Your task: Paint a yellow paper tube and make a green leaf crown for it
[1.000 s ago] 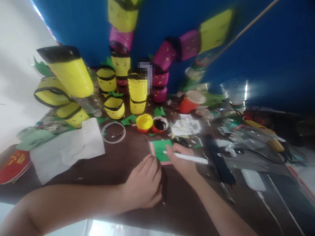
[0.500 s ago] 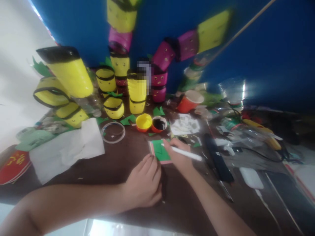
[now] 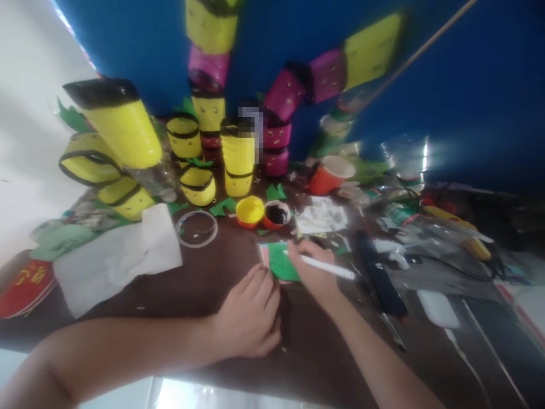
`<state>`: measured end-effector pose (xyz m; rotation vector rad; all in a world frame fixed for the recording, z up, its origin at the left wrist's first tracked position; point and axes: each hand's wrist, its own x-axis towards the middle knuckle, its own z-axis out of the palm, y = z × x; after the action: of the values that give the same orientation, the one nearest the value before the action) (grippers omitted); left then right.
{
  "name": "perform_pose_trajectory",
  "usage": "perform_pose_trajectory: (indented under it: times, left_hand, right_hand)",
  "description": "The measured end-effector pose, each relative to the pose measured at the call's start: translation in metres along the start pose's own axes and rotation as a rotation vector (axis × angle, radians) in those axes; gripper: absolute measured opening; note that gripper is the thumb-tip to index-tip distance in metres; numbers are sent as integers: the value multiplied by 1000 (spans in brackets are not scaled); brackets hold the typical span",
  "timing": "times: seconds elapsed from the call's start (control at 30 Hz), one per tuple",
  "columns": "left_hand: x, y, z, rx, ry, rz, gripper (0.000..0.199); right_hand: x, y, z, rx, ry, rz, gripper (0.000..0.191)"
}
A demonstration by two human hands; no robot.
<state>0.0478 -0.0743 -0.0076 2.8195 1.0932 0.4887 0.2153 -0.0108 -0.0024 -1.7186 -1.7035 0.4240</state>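
Note:
My right hand [image 3: 315, 267] is closed around a slim white pen [image 3: 327, 267], its tip over a piece of green paper [image 3: 281, 262]. That paper lies on a pinkish sheet [image 3: 264, 255], which shows along its left side and lower edge. Resting on the table, my left hand [image 3: 251, 312] has its fingers curled together, the fingertips at the lower left corner of the green paper. Its thumb side faces me, and the fingertips are partly hidden. Just beyond the paper stand a cup of yellow paint [image 3: 250, 211] and a cup of black paint [image 3: 277, 214].
Yellow painted containers [image 3: 198, 186] with black rims and faces stand at the back left. A clear ring [image 3: 197, 245] and a white sheet [image 3: 114, 258] lie left. To the right are a black cutter-like tool [image 3: 380, 275], a white case [image 3: 438, 308] with a cable and plastic bottle pieces [image 3: 402, 216].
The green paper has slid slightly right, so more of the pinkish sheet shows on its left. My right hand and the pen have shifted a little right too. My left hand stays put.

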Motion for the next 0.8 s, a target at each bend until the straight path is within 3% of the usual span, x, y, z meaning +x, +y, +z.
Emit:
perform_pose_trajectory:
  times: [0.17, 0.27, 0.6, 0.8]
  left_hand:
    - [2, -6, -2, -100, 49, -43, 63]
    - [4, -9, -3, -149, 8, -51, 66]
    - [6, -9, -4, -233, -39, -137, 61]
    - [6, -10, -4, -227, -49, -141, 60]
  right_hand:
    - [2, 2, 1, 63, -60, -18, 40]
    - [3, 2, 1, 69, -87, -41, 40]
    - [1, -4, -3, 74, -90, -15, 38]
    - [0, 0, -5, 37, -47, -86, 38]
